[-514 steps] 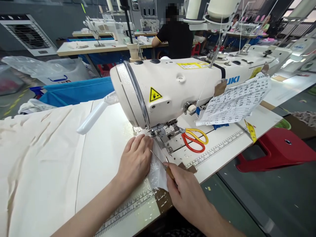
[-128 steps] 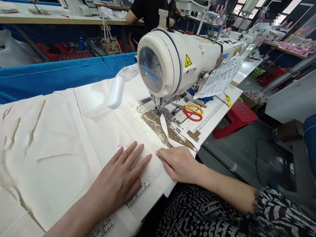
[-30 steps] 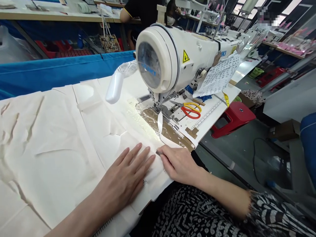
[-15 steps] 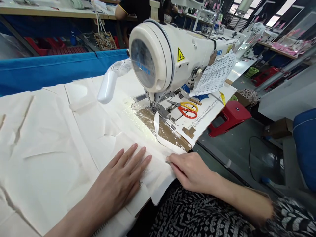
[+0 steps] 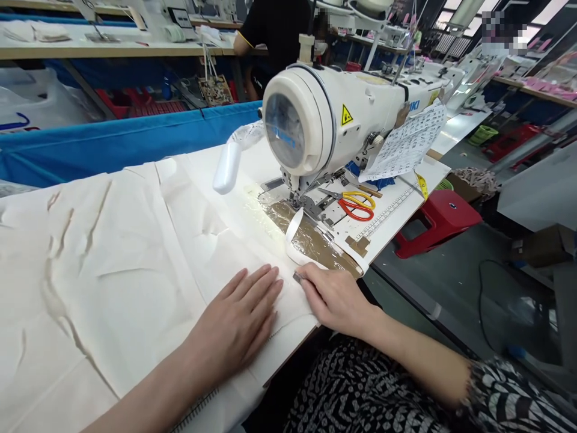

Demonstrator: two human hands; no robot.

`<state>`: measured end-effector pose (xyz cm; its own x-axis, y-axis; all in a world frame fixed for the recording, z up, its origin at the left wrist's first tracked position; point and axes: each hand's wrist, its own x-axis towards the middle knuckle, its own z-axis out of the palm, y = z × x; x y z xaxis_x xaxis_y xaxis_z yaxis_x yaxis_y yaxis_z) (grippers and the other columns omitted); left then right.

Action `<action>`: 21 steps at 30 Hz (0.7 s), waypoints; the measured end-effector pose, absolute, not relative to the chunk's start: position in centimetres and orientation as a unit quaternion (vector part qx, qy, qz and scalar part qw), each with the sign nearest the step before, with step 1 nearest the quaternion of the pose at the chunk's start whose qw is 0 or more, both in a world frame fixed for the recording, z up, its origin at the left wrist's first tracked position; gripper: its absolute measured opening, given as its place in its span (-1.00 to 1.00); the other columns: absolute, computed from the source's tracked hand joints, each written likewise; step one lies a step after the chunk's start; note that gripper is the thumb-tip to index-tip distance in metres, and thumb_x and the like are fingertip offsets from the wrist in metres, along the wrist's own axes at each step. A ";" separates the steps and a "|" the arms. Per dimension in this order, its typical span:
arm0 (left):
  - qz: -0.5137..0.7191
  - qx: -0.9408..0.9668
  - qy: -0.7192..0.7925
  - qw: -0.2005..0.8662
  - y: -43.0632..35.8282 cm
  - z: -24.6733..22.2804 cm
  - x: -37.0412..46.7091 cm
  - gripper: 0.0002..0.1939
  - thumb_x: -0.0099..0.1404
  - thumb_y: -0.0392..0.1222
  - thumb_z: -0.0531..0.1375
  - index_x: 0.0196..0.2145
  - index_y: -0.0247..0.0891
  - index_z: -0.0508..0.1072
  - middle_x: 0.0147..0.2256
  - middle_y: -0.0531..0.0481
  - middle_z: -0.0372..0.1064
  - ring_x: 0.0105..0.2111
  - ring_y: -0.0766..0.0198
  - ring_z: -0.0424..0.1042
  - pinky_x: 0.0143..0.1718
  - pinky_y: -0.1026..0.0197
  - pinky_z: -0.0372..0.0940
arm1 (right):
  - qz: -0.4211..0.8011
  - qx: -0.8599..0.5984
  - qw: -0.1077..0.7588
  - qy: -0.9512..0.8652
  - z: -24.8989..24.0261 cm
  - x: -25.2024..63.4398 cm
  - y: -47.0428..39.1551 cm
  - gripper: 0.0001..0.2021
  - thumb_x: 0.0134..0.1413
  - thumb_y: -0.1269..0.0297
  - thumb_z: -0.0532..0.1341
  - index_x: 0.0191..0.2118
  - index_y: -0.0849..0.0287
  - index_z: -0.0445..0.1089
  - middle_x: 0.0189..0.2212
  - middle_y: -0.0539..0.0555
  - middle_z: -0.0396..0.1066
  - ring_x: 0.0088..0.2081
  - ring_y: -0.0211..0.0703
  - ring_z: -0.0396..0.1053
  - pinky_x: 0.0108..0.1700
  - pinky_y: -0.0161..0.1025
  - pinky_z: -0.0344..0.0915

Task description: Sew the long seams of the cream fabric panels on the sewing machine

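White fabric [image 5: 135, 264] covers much of the table. My left hand [image 5: 238, 316] lies flat on it, fingers stretched and close together. My right hand [image 5: 336, 297] is closed beside it, and a small grey metal tool [image 5: 298, 276] sticks out from between thumb and forefinger, touching the fabric; most of the tool is hidden. A white strip [image 5: 294, 231] curls from under the needle area of the sewing machine [image 5: 329, 120] toward my right hand. Brown board under clear film [image 5: 315, 240] lies right of the strip.
Scissors with red and yellow handles [image 5: 358, 205] lie right of the needle. A written sheet [image 5: 408, 144] hangs on the machine. A red stool [image 5: 439, 222] stands on the floor at right. A person in black [image 5: 279, 36] sits beyond the blue cloth trough [image 5: 135, 141].
The view has shifted, so the machine sits further right and lower. My right hand has moved left and up over the fabric, closer to my left hand. The fabric's near edge has changed shape.
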<state>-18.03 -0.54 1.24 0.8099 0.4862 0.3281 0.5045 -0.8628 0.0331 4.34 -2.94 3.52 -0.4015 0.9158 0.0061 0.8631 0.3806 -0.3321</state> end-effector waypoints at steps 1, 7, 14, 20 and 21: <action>-0.164 -0.951 -0.261 0.030 -0.6 1.2 -18.0 -0.59 0.46 -0.16 -0.04 0.17 -0.30 0.35 0.22 -0.16 0.27 0.25 0.06 0.20 0.23 -0.05 0.14 | 0.141 -0.543 0.106 -0.821 3.5 4.4 -2.9 -0.79 0.36 0.40 -0.05 -0.03 0.27 0.25 -0.33 0.09 0.50 -0.34 -0.13 0.47 -0.38 -0.24 0.15; -0.155 -0.951 -0.263 0.040 -0.8 1.1 -17.7 -0.59 0.44 -0.17 -0.03 0.16 -0.27 0.35 0.21 -0.23 0.27 0.23 -0.02 0.24 0.16 -0.07 0.23 | 0.137 -0.540 0.104 -0.824 3.1 3.9 -2.6 -0.80 0.35 0.38 -0.04 -0.07 0.25 0.28 -0.38 0.07 0.49 -0.37 -0.13 0.47 -0.43 -0.23 0.08; -0.147 -0.951 -0.267 0.052 -0.9 1.3 -17.4 -0.59 0.42 -0.19 -0.04 0.14 -0.29 0.36 0.18 -0.26 0.30 0.20 -0.06 0.28 0.11 -0.09 0.28 | 0.140 -0.538 0.087 -0.827 3.3 3.4 -2.6 -0.81 0.31 0.41 -0.02 -0.13 0.26 0.32 -0.37 0.09 0.49 -0.35 -0.12 0.46 -0.43 -0.22 0.05; -0.139 -0.948 -0.282 0.046 -1.2 1.2 -17.4 -0.59 0.42 -0.19 -0.04 0.14 -0.26 0.37 0.21 -0.23 0.27 0.22 -0.07 0.25 0.11 -0.09 0.27 | 0.170 -0.513 0.068 -0.839 4.8 5.3 -3.3 -0.86 0.24 0.41 0.04 -0.24 0.22 0.33 -0.45 0.04 0.46 -0.47 -0.16 0.36 -0.45 -0.23 0.01; -0.137 -0.948 -0.284 0.045 -1.2 1.2 -17.4 -0.59 0.42 -0.19 -0.04 0.15 -0.26 0.36 0.21 -0.24 0.26 0.23 -0.07 0.24 0.12 -0.09 0.27 | 0.185 -0.513 0.085 -0.834 4.9 5.7 -3.4 -0.86 0.23 0.41 0.03 -0.25 0.20 0.33 -0.48 0.02 0.44 -0.49 -0.19 0.33 -0.45 -0.24 0.01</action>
